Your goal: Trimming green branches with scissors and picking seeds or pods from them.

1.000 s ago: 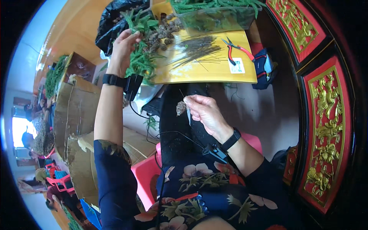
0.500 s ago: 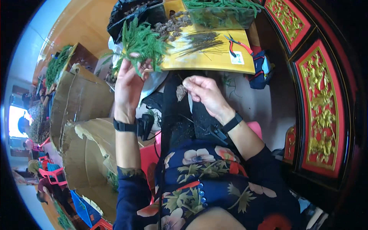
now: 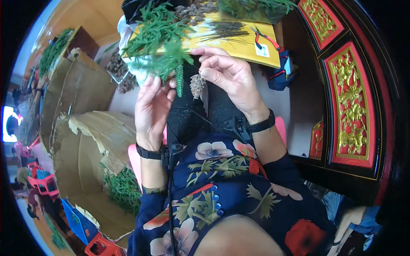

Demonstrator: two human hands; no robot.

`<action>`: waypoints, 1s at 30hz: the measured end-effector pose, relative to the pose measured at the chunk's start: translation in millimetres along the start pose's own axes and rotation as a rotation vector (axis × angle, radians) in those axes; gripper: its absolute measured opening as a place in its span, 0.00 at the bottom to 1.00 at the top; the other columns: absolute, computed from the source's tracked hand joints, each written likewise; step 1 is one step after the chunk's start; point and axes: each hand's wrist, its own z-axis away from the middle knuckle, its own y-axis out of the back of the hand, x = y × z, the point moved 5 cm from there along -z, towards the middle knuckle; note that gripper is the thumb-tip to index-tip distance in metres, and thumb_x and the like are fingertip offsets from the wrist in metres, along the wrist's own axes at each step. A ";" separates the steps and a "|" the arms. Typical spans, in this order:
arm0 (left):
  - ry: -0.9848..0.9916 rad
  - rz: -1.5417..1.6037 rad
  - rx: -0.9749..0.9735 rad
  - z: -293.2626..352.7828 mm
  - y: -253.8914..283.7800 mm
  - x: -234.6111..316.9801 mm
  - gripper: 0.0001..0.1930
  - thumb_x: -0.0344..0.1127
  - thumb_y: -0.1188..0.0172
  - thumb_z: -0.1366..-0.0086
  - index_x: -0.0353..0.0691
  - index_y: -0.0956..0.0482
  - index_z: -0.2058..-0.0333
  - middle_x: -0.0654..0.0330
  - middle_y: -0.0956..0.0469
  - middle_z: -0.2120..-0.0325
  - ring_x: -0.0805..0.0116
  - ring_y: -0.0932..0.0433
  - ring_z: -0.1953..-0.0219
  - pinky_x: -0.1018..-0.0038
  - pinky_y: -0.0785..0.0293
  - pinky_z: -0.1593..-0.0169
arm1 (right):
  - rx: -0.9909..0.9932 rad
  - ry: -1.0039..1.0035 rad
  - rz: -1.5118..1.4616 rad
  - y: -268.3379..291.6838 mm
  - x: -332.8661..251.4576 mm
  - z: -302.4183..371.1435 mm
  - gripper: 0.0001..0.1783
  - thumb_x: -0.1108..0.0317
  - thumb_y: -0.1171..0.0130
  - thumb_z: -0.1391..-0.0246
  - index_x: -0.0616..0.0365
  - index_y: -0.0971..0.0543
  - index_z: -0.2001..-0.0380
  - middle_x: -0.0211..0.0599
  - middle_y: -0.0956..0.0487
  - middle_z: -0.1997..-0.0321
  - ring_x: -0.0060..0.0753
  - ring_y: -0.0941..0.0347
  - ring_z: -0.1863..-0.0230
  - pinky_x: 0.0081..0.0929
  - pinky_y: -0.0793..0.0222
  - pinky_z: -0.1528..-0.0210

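Between its fingers and thumb, my left hand [image 3: 153, 106] pinches a green needle-leaved sprig [image 3: 171, 64]. My right hand [image 3: 232, 81] grips the top of a brown pine cone [image 3: 197, 87], which hangs down just right of the sprig. A thin dark stem or wire at the cone's top is partly hidden by my fingers. Both hands are close together above my lap, at the near edge of a yellow board [image 3: 194, 41]. On that board lie a pile of green sprigs [image 3: 158, 30], a bundle of thin dark wires [image 3: 228, 30] and red-handled pliers [image 3: 258, 38].
More pine cones [image 3: 194, 12] sit at the back, beside a clear bin of greenery [image 3: 252, 10]. An open cardboard box [image 3: 81, 149] with sprigs [image 3: 124, 187] inside stands at my left. A red and gold carved panel [image 3: 350, 106] rises at the right. Farther left are red stools [image 3: 42, 181].
My left hand has come away from the sprig pile toward the right, carrying a sprig. My right hand has moved up slightly with the pine cone, so sprig and cone are now side by side.
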 end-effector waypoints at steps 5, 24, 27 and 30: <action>0.109 0.157 -0.057 0.4 -0.7 -12.4 0.17 0.32 0.49 0.34 0.36 0.34 0.48 0.53 0.27 0.55 0.67 0.27 0.59 0.74 0.30 0.57 | -0.024 0.031 0.180 -2.2 -6.0 0.0 0.03 0.74 0.41 0.48 0.64 0.22 0.70 0.43 0.30 0.44 0.24 0.34 0.48 0.19 0.38 0.49; 0.001 0.182 0.016 4.5 -14.0 13.9 0.16 0.32 0.54 0.34 0.29 0.31 0.51 0.53 0.25 0.61 0.65 0.27 0.62 0.72 0.32 0.58 | -0.270 0.058 0.018 -18.6 -26.5 14.7 0.07 0.69 0.39 0.50 0.62 0.24 0.75 0.46 0.29 0.46 0.36 0.34 0.47 0.30 0.41 0.45; 0.029 0.317 -0.216 4.9 -25.7 16.6 0.18 0.35 0.52 0.37 0.27 0.31 0.53 0.53 0.26 0.69 0.68 0.32 0.71 0.74 0.35 0.64 | -0.197 0.040 -0.092 -11.8 -22.4 11.7 0.10 0.65 0.40 0.48 0.61 0.24 0.75 0.48 0.31 0.46 0.36 0.35 0.47 0.29 0.41 0.47; 0.019 0.439 -0.195 6.4 -18.7 16.2 0.20 0.36 0.51 0.39 0.26 0.31 0.54 0.52 0.26 0.69 0.69 0.36 0.73 0.75 0.37 0.66 | -0.156 0.127 -0.080 -7.5 -19.5 7.8 0.12 0.62 0.40 0.47 0.61 0.24 0.73 0.49 0.32 0.45 0.35 0.36 0.48 0.27 0.40 0.51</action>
